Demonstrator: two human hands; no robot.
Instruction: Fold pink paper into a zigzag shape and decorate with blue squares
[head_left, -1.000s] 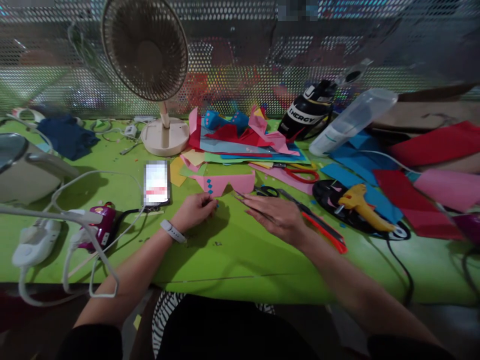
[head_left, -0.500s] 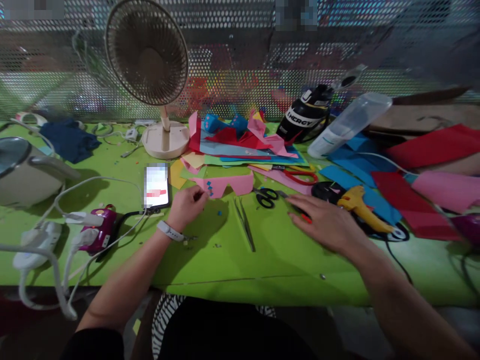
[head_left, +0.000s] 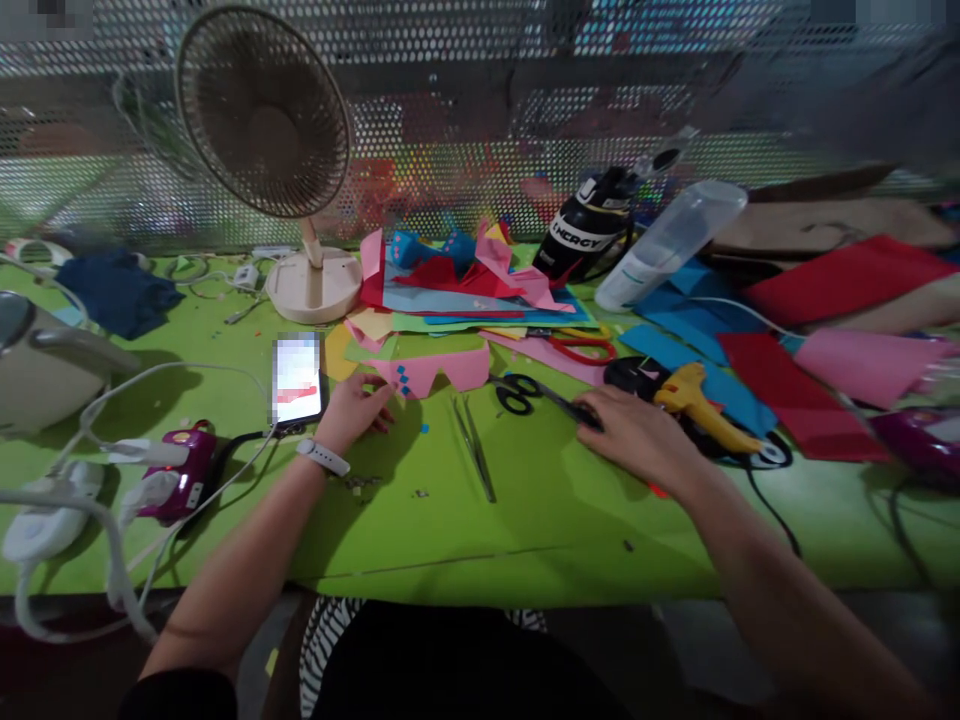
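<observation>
My left hand [head_left: 352, 408] rests just left of the pink paper glasses [head_left: 465, 368], its fingers loosely apart and holding nothing I can see. Small blue diamonds sit on the glasses' left side. My right hand [head_left: 637, 435] has its fingers closed round a slim black tool [head_left: 587, 412] with a grey, blade-like front end; its exact kind is unclear. Left of that tool lie black-handled scissors [head_left: 517, 398]. Between my hands are metal tweezers [head_left: 474, 450], and a tiny blue paper piece [head_left: 425, 428] lies near them.
A phone [head_left: 297, 380] and a purple power adapter [head_left: 180, 475] with cables lie at left. Behind stand a fan [head_left: 315, 285], a stack of coloured paper [head_left: 465, 290] and a black bottle [head_left: 581, 235]. To the right are a yellow glue gun [head_left: 697, 405] and red paper sheets [head_left: 802, 410].
My left hand's fingers have loosened from a pinch. My right hand has closed on the slim black tool. The whole view has shifted slightly, so things sit further left.
</observation>
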